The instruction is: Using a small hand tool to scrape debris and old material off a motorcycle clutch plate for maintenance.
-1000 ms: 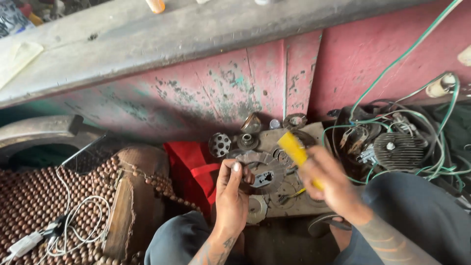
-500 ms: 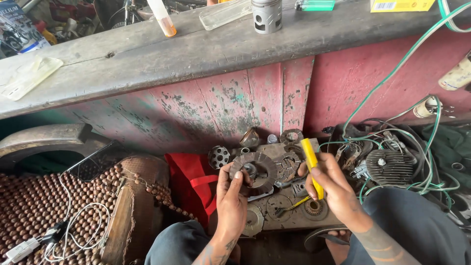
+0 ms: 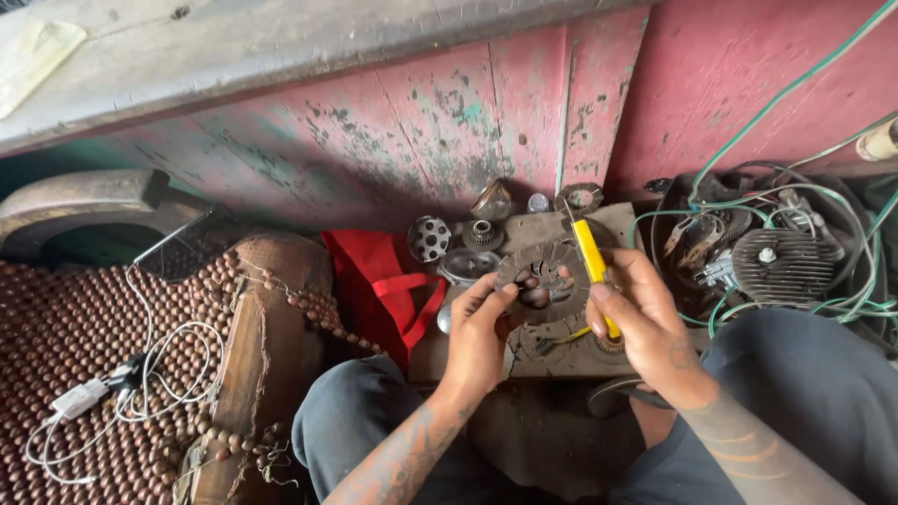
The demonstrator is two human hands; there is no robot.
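Clutch-type disc (image 3: 543,279), round, grey-brown, notched around the rim with a toothed look, open centre with dark holes; worn and greasy. Head view only: disc is held up off the board, face turned toward the camera, roughly upright, just above the lap and between both hands.

Left hand (image 3: 479,332) grips the disc's lower-left edge, thumb and fingers pinched on the rim. It carries the disc and is the nearer hand to it.

Right hand (image 3: 644,316) is closed around a yellow-handled screwdriver (image 3: 593,266). Handle long axis runs from lower right up to upper left, steep, nearly vertical; upper end lies against the disc's right edge. Tip itself hidden, cannot tell where it lands. Right fingers also seem to brush the disc's right side, contact unclear.

So disc lies directly between the hands, tool on its right flank, left hand below-left.

Under the hands: flat cardboard board (image 3: 617,224) with small metal parts, including a perforated round cap (image 3: 428,238), a small gear (image 3: 483,233) and a ring (image 3: 580,197) at the back edge. Red cloth bag (image 3: 379,281) just left of the board. Finned engine part (image 3: 784,265) with green wires (image 3: 795,84) to the right. Peeling red wooden panel (image 3: 449,122) behind. Beaded seat mat (image 3: 84,374) with white cable (image 3: 122,383) far left, well apart from the work.
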